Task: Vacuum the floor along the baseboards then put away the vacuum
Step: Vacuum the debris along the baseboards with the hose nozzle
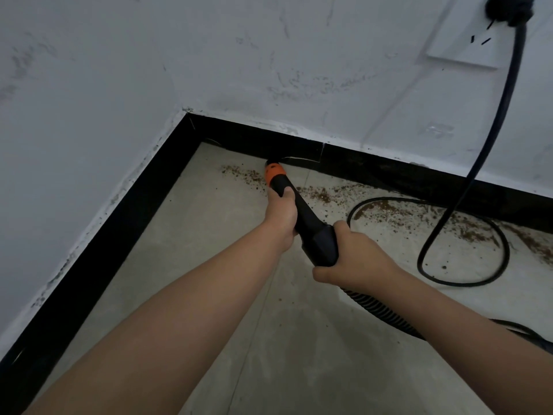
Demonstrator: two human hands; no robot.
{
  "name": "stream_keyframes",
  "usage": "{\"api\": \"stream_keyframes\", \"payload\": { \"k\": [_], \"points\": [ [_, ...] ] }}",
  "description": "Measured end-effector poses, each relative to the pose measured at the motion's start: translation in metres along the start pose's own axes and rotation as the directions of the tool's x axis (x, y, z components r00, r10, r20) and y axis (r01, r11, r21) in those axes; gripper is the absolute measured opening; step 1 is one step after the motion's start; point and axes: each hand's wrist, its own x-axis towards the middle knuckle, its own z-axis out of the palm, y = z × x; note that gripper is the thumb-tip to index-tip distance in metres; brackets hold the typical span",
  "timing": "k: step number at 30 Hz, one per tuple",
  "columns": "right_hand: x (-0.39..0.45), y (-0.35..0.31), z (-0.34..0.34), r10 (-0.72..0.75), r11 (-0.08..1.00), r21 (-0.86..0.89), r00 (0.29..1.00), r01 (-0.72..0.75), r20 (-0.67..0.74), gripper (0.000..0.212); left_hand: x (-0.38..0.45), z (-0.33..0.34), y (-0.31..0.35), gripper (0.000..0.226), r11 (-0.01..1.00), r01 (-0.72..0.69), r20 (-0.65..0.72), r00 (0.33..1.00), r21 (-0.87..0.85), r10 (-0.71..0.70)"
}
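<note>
Vacuum nozzle (299,211), black with an orange collar, sits at the centre of your view and points toward 11 o'clock. Its tip meets the black baseboard (374,172) near the corner of two white walls (89,85). Your left hand (281,218) wraps around the nozzle's narrow front part, and your right hand (356,259) curls around the wider rear grip.

Open grey floor (209,265) spreads toward 6 and 7 o'clock. Brown crumbs (389,211) run along the baseboard from the tip toward 3 o'clock. A black power cord (478,163) hangs from a plug in a white wall outlet (460,52) at 1 o'clock and loops on the floor at 3 o'clock, across the crumbs.

The ribbed hose (377,313) passes under your right forearm toward 4 o'clock and leaves the frame. The vacuum's body is out of sight. The nozzle's opening is hidden against the baseboard.
</note>
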Motion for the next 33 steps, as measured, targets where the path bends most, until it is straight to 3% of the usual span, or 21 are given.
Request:
{"api": "stream_keyframes", "payload": {
  "k": [18,27,33],
  "points": [
    [-0.045,0.05,-0.031,0.141,0.983,-0.114,0.989,-0.146,-0.049,0.051,-0.027,0.065,-0.026,0.056,0.996,0.078,0.148,0.985,0.046,-0.084],
    [-0.057,0.059,-0.038,0.182,0.973,-0.135,0.982,-0.187,-0.052,0.05,-0.034,0.08,-0.031,0.056,0.991,0.116,0.157,0.98,0.067,-0.125],
    [-0.051,0.052,-0.036,0.137,0.983,-0.117,0.99,-0.141,-0.04,0.05,-0.028,0.071,-0.032,0.057,0.995,0.074,0.11,0.991,0.068,-0.081]
  ]
}}
